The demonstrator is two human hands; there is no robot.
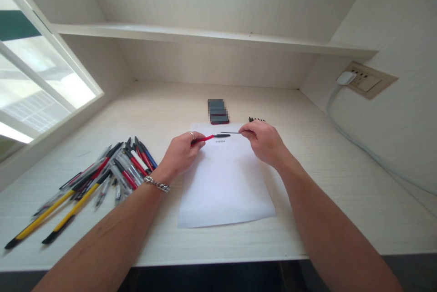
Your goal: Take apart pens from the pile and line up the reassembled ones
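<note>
We see the red pen (205, 138) lying almost level, its long axis running left to right above the top edge of the white paper (225, 182), its dark tip aimed at the right hand (264, 142); the left hand (180, 153) has its fingers (198, 142) pinched shut on the pen's rear end; the right hand's fingers (246, 131) are closed on a thin dark refill (230, 133), also level, pointing back at the pen's tip; a pile of pens (112, 171) lies on the desk (341, 182) left of the paper.
</note>
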